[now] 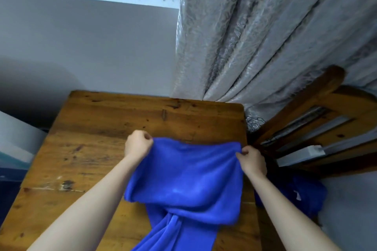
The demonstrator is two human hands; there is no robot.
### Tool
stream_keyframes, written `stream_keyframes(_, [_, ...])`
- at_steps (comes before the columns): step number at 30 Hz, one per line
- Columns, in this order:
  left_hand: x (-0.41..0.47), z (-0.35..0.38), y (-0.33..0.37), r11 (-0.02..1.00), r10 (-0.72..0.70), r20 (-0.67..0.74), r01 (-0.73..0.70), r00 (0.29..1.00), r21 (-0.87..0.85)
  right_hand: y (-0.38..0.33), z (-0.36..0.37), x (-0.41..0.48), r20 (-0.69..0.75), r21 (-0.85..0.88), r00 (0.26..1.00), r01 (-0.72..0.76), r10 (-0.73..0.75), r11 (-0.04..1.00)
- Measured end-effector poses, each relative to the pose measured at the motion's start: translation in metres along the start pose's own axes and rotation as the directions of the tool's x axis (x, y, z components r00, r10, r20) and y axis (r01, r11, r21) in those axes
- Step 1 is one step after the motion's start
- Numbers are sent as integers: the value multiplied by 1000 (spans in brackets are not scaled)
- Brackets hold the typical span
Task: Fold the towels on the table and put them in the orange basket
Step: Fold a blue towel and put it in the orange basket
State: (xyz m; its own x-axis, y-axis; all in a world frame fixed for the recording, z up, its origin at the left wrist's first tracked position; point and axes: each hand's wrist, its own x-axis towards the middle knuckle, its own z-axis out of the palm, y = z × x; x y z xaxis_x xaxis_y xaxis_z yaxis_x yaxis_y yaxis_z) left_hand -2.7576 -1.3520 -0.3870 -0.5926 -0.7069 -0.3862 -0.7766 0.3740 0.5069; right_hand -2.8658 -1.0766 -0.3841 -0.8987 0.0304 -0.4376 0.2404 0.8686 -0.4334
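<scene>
Folding barely begun

The left hand (138, 143) and right hand (253, 160) each pinch a far corner of the blue towel (187, 181), bunched on the table (98, 128); no orange basket is in view.

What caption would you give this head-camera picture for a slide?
The left hand and right hand pinch the far corners of a blue towel over a wooden table.

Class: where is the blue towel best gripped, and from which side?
Grip the blue towel at its two top corners, one from each side, as the left hand and right hand do: its top edge spans between them, the rest drapes down.
</scene>
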Motion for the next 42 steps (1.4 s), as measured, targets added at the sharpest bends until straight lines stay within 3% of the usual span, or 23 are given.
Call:
stream_keyframes(3, [15,-41,34,963,118,-314,-185,942,-194,-37,-23,23,-176,159,983,79,-51,984])
stream_keyframes(5, [24,-54,49,929,128,-357,-237,926,-283,-60,-28,37,-210,295,976,121,-60,948])
stream_keyframes(7, [26,-57,50,931,137,-255,-212,957,-296,-73,-23,44,-158,446,984,141,-77,884])
stream_keyframes(12, [-15,-33,-26,988,123,68,-116,990,-98,-43,7,-19,49,458,985,123,-164,880])
stream_keyframes(17, [-118,6,-151,980,-109,172,77,979,182,25,65,-127,274,294,945,92,-176,951])
stream_keyframes(23, [-204,12,-237,903,-99,156,23,983,429,58,131,-232,403,9,876,288,-267,958])
stream_keyframes(26, [-225,15,-249,887,-46,204,-53,978,458,74,159,-276,353,-195,807,558,-473,807])
stream_keyframes(28, [-235,14,-255,882,-23,242,-94,970,462,80,175,-308,498,-280,717,666,-489,692])
stream_keyframes(31, [-239,12,-257,913,-58,298,-70,953,403,95,205,-326,579,-374,673,720,-460,584])
stream_keyframes(37, [-240,-6,-261,981,-171,382,123,908,148,90,205,-339,394,-479,716,695,-577,536])
stream_keyframes(42, [-255,-21,-260,972,-123,378,189,918,-143,110,165,-340,308,-349,619,780,-722,520])
